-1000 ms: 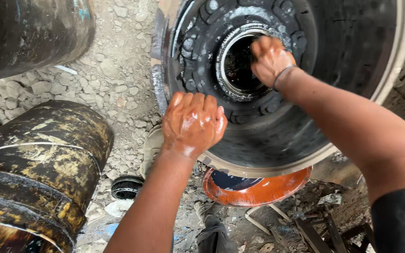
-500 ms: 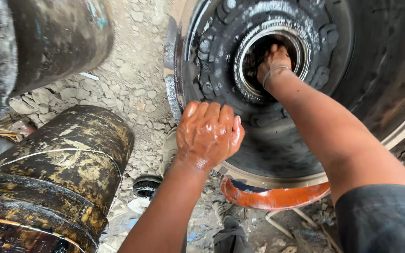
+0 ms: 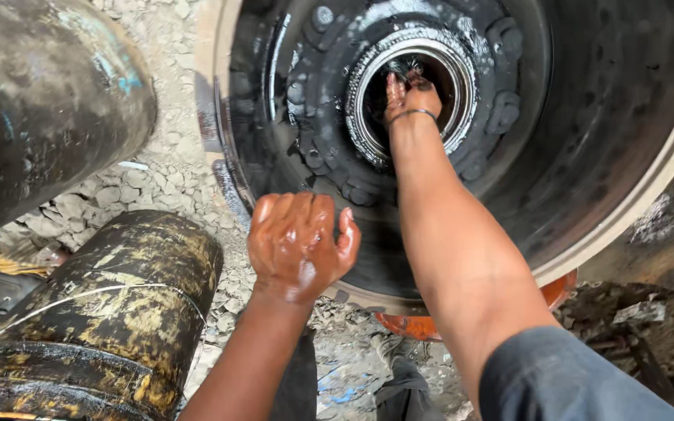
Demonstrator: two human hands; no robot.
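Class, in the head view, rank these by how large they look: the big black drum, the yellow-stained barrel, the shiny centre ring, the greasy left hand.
1. black drum
2. yellow-stained barrel, though it lies nearer the camera
3. shiny centre ring and left hand: look alike, unranked

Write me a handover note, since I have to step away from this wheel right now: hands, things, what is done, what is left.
Right hand: reaching into the hub opening at the middle of the big wheel drum, fingers greasy, nothing visibly held.
Left hand: open, slick with grease, resting on the drum's lower rim.
Nearby: orange pan under the drum, dirty barrel on the gravel to the left.
Done: grease shows around the hub.
Left: how much is packed inside cannot be seen; check.
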